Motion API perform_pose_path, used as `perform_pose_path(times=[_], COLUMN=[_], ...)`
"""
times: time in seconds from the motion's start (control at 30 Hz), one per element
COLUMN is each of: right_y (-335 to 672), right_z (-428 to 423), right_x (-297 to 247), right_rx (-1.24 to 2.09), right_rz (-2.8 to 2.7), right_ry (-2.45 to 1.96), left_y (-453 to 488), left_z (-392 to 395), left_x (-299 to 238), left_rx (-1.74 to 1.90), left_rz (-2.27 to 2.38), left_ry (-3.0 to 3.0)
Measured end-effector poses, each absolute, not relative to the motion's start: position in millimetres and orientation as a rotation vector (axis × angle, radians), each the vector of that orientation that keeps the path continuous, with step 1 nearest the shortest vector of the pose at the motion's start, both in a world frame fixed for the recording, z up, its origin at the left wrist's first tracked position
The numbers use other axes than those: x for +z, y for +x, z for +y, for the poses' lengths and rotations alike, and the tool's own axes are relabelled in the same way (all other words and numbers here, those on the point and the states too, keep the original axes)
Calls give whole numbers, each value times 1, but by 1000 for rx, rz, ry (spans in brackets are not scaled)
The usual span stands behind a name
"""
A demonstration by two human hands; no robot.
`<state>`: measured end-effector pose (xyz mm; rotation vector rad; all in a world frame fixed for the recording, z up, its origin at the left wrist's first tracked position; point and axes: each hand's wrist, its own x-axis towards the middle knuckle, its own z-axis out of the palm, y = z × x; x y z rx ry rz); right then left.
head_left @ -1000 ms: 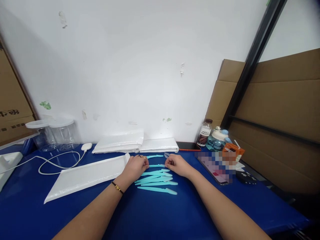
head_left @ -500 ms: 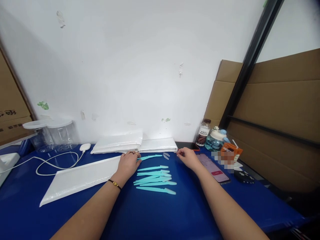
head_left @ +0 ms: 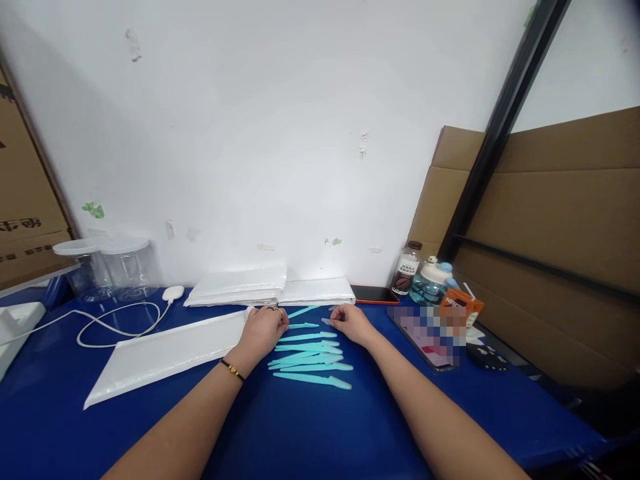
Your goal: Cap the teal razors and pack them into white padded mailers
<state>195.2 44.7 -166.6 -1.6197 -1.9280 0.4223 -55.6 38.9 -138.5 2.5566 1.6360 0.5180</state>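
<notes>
My left hand (head_left: 264,328) is closed in a pinch at the handle end of a turquoise eyebrow razor (head_left: 305,325), whose tip points right. Another turquoise razor (head_left: 304,311) lies slanted just behind it. My right hand (head_left: 351,322) faces it with thumb and fingertips pinched on a small clear blade cover (head_left: 326,321). A second clear piece shows partly behind those fingers. Several more turquoise razors (head_left: 311,379) lie in a loose row on the blue table in front of my hands, some crossing each other.
White padded mailers (head_left: 235,288) are stacked along the wall, and one mailer (head_left: 165,357) lies left of my left hand. Clear jars (head_left: 127,270) and a white cable (head_left: 100,343) are further left. On the right are phones (head_left: 376,294), a brown-capped bottle (head_left: 407,268) and an orange carton (head_left: 463,303).
My right hand has moved left, from beside the mailers to the clear blade cover, and pinches it. By my left fingers, two razors now show where one showed before.
</notes>
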Motion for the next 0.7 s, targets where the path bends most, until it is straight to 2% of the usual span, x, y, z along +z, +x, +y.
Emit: perform_pose_path(times=[0.2, 0.7], right_y=[193, 187], right_z=[40, 31], right_x=[-165, -156], right_rx=[577, 704], right_rz=[-1975, -2029], right_ry=[-1476, -1357], left_y=[-52, -47], left_z=[38, 35], left_x=[-138, -133], left_rx=[511, 471], left_rz=[1632, 1542], left_ry=[2546, 2557])
